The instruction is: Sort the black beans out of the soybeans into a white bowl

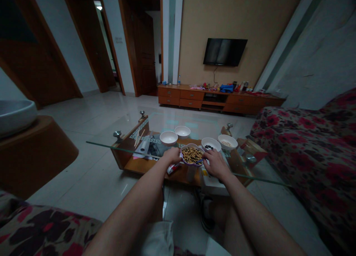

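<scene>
Left hand (172,156) and right hand (215,164) pinch rim of bean bowl (191,155); glass table (102,144) beneath; white bowls (168,138) at 12; TV (224,52) over cabinet (189,98) at 1.

A living room in someone's home.

A flat-screen television (224,52) hangs on the tan wall at upper centre, its cable running down to a low wooden TV cabinet (194,99) strewn with household odds and ends. A red-flowered sofa (314,163) fills the right side, and more floral upholstery (41,230) shows at lower left. Wooden doorways (140,55) at upper left lead off to other rooms, and glossy pale floor tiles (91,115) run throughout. In the middle stands a low glass-topped desk (133,163) with white bowls (168,138) on it, the sort used at home.
</scene>
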Available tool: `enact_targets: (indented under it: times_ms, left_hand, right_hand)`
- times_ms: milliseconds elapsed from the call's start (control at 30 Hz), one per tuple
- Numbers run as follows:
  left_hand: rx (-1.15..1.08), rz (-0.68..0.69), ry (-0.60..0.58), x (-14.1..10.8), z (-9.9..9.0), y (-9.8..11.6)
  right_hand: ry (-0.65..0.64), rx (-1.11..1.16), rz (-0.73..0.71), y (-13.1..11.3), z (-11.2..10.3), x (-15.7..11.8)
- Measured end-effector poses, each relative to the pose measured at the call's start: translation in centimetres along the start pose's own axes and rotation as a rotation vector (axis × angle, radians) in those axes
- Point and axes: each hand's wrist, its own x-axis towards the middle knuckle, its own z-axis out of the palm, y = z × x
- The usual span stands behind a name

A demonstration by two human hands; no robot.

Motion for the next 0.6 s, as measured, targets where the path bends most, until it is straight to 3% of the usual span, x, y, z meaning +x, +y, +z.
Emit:
enact_targets:
  times_ms: [367, 600]
  left_hand:
    - [0.005, -0.004, -0.020, 0.03, -0.08, 0.05]
    - [0.014, -0.005, -0.019, 0.24, 0.12, -0.08]
  right_hand:
    - [0.006, 0.014, -0.002, -0.19, -0.30, -0.04]
    - [0.115, -0.008, 0.097, -0.40, -0.51, 0.09]
